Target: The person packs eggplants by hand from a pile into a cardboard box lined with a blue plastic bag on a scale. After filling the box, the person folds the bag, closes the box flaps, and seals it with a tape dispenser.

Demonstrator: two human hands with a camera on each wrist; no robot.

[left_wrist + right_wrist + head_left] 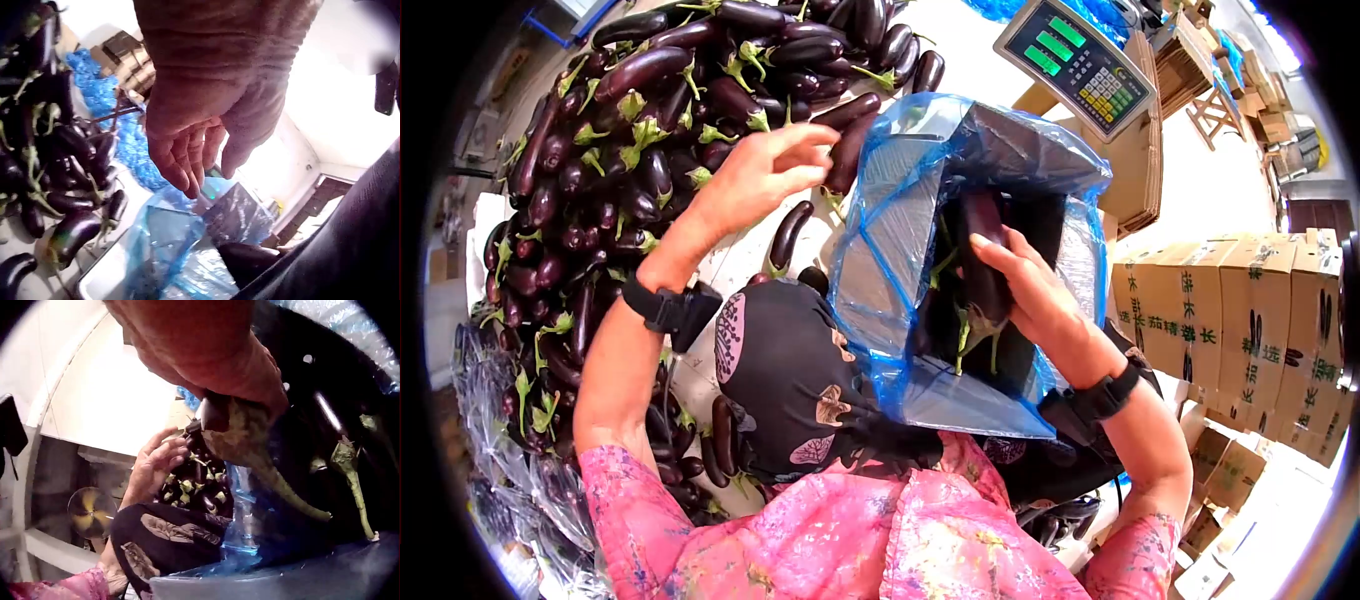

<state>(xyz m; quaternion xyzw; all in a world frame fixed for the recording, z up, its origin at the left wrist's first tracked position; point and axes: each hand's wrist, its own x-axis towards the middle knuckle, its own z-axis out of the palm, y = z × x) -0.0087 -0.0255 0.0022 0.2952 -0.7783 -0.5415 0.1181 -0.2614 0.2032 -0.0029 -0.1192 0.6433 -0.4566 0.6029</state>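
In the head view the right hand (1040, 295) grips a dark purple eggplant (983, 250) by its side, over a box lined with blue plastic (890, 200). The right wrist view shows that eggplant's green cap and stem (250, 440) below the hand, with other eggplants (328, 412) inside the box. Left of the box, the left hand (765, 175) hangs near the heap of eggplants (640, 150), fingers loosely bent and holding nothing. In the left wrist view the left hand (206, 112) has nothing in its fingers.
A scale display (1075, 65) with green digits stands beyond the box. Printed cartons (1250, 330) line the right side, and flattened cardboard (1140, 170) leans behind the display. Clear plastic (510, 440) lies at the lower left. A single eggplant (789, 238) rests between heap and box.
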